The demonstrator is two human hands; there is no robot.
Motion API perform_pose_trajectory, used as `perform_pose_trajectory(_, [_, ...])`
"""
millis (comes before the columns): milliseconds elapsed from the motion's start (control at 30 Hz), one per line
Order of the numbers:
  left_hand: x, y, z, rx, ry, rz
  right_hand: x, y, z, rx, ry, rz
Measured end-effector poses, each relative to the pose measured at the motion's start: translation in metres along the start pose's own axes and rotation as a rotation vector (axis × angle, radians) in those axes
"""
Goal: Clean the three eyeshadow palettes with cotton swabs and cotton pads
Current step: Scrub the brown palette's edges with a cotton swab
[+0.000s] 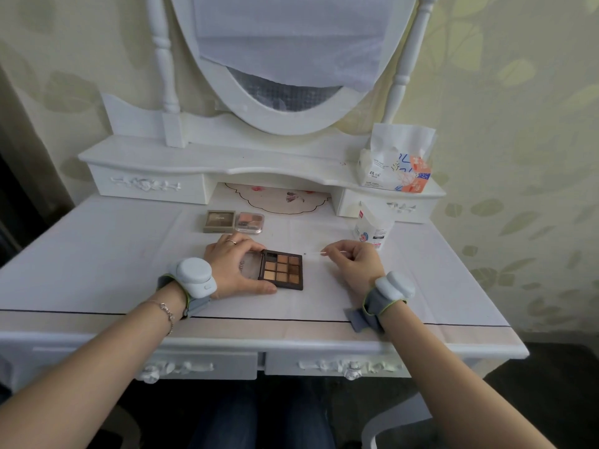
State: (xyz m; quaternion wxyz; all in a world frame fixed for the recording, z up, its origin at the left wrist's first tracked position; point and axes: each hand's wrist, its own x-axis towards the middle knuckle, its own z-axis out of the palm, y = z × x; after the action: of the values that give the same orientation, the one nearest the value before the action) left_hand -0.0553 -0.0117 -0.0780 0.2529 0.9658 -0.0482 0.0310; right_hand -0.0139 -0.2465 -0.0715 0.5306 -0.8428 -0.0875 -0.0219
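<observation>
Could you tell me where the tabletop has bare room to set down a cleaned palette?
Bare room lies left of the left hand, and right of the right hand. It is crowded around the open palette and two closed palettes.

- Left hand [238, 268]: thin ring on one finger.
- Left wrist: rounded white plastic sensor pod [194, 277] on a grey fabric strap with green edging; fine chain bracelet [167, 314] with small charm behind it.
- Right hand [355, 262]: bare.
- Right wrist: matching white pod [393, 286], grey strap, loose tab end.
- Forearms: bare, no sleeves.
- Legs: dark blue trousers [259, 416].
</observation>
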Motion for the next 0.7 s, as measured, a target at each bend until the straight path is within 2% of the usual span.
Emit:
perform_pose_trajectory(67, [0.0001, 0.0, 0.0005, 0.009, 0.003, 0.002, 0.0029, 0.003, -0.0009, -0.042, 0.047, 0.002])
perform_pose_trajectory(700, [-0.0005, 0.0, 0.0001, -0.007, -0.002, 0.007, 0.0045, 0.0026, 0.0013, -0.198, -0.055, -0.064])
